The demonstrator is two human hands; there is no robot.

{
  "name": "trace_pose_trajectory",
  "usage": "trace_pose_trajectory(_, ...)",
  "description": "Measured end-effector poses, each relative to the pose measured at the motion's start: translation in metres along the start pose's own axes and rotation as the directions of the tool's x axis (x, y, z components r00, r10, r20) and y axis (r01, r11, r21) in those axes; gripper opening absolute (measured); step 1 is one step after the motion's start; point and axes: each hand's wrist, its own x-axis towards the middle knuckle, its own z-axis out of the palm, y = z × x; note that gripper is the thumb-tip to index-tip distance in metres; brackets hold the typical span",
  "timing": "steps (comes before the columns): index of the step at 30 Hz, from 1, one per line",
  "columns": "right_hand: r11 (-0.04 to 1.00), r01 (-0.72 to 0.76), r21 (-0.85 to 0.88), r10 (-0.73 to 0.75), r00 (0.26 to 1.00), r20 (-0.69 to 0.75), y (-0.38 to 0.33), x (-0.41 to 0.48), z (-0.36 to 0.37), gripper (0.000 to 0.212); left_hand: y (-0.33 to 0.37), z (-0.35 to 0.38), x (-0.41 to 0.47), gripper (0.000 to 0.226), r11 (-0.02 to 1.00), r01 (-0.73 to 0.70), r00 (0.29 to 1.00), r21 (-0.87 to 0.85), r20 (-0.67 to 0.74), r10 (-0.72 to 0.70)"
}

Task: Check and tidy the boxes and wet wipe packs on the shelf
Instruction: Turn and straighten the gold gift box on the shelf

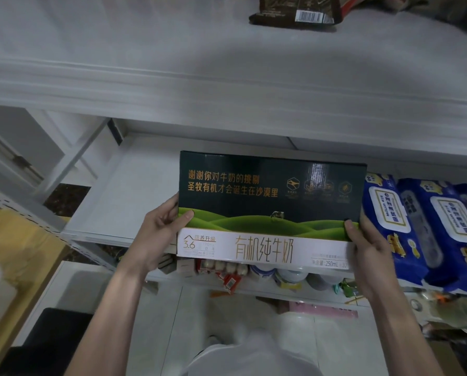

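A dark green and white milk box (267, 202) with gold lettering lies at the front of the white shelf (124, 191), its near edge hanging over the shelf lip. My left hand (159, 232) grips its left end, thumb on top. My right hand (368, 248) grips its right end, thumb on the green hills print. Blue wet wipe packs (417, 226) lie side by side on the same shelf, right next to the box's right end.
The upper shelf (227, 77) juts out above, with a dark snack bag (294, 12) on it. Below the box, a lower shelf holds small packets and round tubs (289, 272). A wooden surface (18, 240) lies at the left. White floor tiles sit beneath.
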Motion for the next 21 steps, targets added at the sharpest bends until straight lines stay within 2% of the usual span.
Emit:
trace_pose_trajectory(5, 0.999, -0.047, -0.021, 0.048, 0.996, 0.069, -0.003, 0.004, -0.012, 0.040, -0.003, -0.009, 0.004, 0.053, 1.000, 0.001, 0.999, -0.020, 0.040, 0.000)
trace_pose_trajectory(11, 0.999, -0.032, -0.024, 0.034, 0.995, 0.094, -0.005, 0.003, -0.012, 0.038, -0.010, -0.008, 0.006, 0.052, 1.000, -0.023, 0.999, -0.020, 0.032, 0.024)
trace_pose_trajectory(21, 0.996, -0.092, -0.013, 0.093, 0.987, 0.127, -0.012, 0.005, -0.020, 0.039, -0.013, -0.006, 0.001, 0.051, 1.000, -0.026, 1.000, -0.012, 0.012, 0.026)
